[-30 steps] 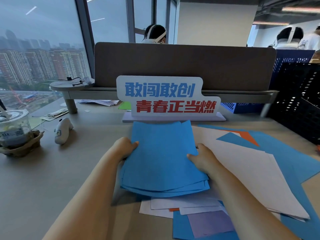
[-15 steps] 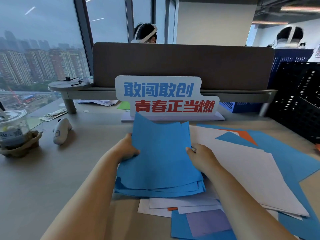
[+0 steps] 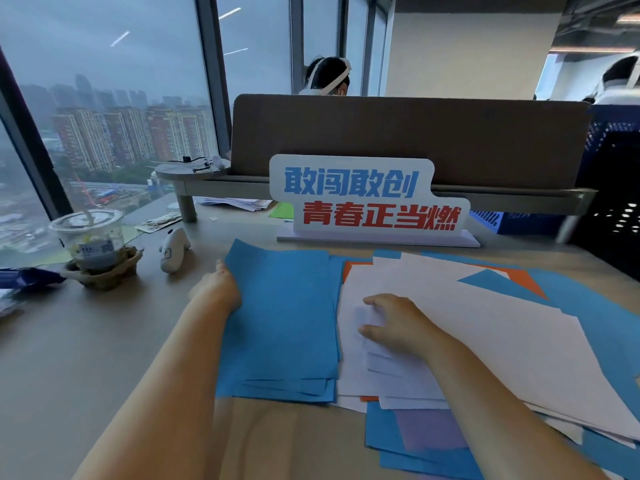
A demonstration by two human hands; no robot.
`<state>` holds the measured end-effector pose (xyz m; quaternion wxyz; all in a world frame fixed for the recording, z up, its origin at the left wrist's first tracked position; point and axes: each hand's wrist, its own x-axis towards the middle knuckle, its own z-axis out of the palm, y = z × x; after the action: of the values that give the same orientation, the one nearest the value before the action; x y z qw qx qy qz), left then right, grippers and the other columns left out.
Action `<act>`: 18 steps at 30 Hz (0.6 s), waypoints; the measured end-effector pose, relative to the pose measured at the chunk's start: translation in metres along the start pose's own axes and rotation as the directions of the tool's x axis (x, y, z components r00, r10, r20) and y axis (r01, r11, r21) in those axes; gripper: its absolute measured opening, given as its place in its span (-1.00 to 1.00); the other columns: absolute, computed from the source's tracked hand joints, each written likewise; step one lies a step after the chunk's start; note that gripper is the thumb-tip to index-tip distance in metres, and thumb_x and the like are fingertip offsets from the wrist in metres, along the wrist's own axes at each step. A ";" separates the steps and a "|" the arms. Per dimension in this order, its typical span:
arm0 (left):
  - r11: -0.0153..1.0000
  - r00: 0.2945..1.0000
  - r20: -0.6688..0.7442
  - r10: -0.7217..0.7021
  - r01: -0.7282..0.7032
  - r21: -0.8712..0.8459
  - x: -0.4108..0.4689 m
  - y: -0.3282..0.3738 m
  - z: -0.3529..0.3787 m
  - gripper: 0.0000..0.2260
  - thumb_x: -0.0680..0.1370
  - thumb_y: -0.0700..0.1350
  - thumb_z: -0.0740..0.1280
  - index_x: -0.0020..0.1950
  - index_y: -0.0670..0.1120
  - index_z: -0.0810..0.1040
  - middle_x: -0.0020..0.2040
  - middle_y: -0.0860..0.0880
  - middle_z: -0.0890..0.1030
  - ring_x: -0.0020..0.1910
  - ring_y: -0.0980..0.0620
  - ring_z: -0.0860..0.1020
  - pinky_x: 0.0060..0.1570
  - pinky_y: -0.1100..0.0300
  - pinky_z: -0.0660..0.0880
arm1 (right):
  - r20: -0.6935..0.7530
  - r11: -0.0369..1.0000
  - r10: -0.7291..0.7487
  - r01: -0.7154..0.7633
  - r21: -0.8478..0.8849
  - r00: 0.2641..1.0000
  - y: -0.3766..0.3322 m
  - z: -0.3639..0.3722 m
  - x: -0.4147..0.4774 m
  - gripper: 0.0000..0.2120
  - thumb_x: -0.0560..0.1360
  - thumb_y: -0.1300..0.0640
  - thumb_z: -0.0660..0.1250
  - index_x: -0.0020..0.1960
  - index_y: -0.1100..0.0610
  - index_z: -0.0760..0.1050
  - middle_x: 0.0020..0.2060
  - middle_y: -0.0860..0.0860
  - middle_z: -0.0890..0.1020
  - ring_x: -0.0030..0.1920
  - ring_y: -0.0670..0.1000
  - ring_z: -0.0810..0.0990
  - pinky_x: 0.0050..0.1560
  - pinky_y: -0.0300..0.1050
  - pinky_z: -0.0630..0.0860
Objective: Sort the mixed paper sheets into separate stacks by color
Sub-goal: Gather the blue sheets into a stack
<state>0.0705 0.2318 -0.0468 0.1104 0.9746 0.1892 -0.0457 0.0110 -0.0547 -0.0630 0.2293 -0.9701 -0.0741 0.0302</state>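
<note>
My left grip (image 3: 218,289) against left edge of blue stack (image 3: 284,313) on bench (image 3: 86,358), whether grasping I cannot tell, right grip (image 3: 394,323) released, flat on white sheets (image 3: 485,323) just right of stack

Wide grey-beige office desk (image 3: 86,375) beside tall dark-framed glass windows (image 3: 104,98), in dull daylight.
Behind the glass stand red-brown apartment towers (image 3: 131,136) under a hazy grey sky. At the far edge of the desk a brown fabric divider panel (image 3: 415,133) rises over a narrow grey shelf (image 3: 214,183), which rests on a round leg. Behind the panel is a plain white wall (image 3: 467,46). Long ceiling light reflections (image 3: 119,38) show in the glass.
</note>
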 end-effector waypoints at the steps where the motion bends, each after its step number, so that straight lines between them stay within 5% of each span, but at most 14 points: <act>1: 1.000 1.000 -0.011 -0.020 0.020 -0.017 -0.002 -0.007 0.000 -0.34 0.54 -0.20 0.18 0.54 -0.04 -0.11 0.39 -0.23 0.27 0.33 -0.22 0.38 0.27 -0.02 0.36 | 0.036 0.999 -0.009 0.010 -0.053 0.999 -0.002 0.000 -0.001 -0.38 0.49 -0.11 0.31 0.47 0.03 0.22 0.47 -0.01 0.25 0.45 0.04 0.22 0.43 -0.06 0.17; 7: 0.977 0.995 -0.095 -0.037 0.056 0.204 -0.040 -0.017 -0.002 -0.55 0.56 -0.16 0.14 0.45 -0.05 0.19 0.46 -0.16 0.10 0.43 -0.19 0.13 0.31 -0.08 0.25 | 0.205 0.993 -0.008 0.032 -0.113 0.979 -0.010 -0.003 -0.008 -0.06 0.33 -0.28 0.41 0.53 0.01 0.04 0.54 0.02 0.02 0.52 0.05 0.01 0.50 -0.03 0.01; 13: 0.885 0.885 -0.043 0.464 -0.465 -0.019 -0.067 0.029 0.024 -0.52 0.53 -0.29 0.15 0.43 -0.01 0.31 0.43 -0.03 0.30 0.37 -0.09 0.31 0.26 0.00 0.38 | 0.256 0.973 0.083 -0.022 -0.229 0.963 -0.010 -0.010 -0.021 0.09 0.24 -0.35 0.43 0.54 -0.08 -0.10 0.54 -0.01 -0.12 0.53 0.10 -0.14 0.50 0.17 -0.09; 18: 0.740 0.744 -0.004 0.668 -0.665 -0.102 -0.086 0.072 0.034 -0.62 0.57 -0.19 0.20 0.40 -0.05 0.37 0.38 -0.07 0.39 0.30 -0.08 0.41 0.27 0.07 0.39 | 0.280 0.962 0.106 -0.028 -0.271 0.954 0.006 -0.026 -0.030 0.13 0.21 -0.33 0.47 0.54 -0.09 -0.13 0.54 -0.01 -0.15 0.53 0.10 -0.17 0.50 0.12 -0.05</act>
<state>0.0166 0.1276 -0.0541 0.1695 0.9705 -0.1712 -0.0098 -0.0157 -0.0766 -0.0413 0.0835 -0.9787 -0.0772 0.1708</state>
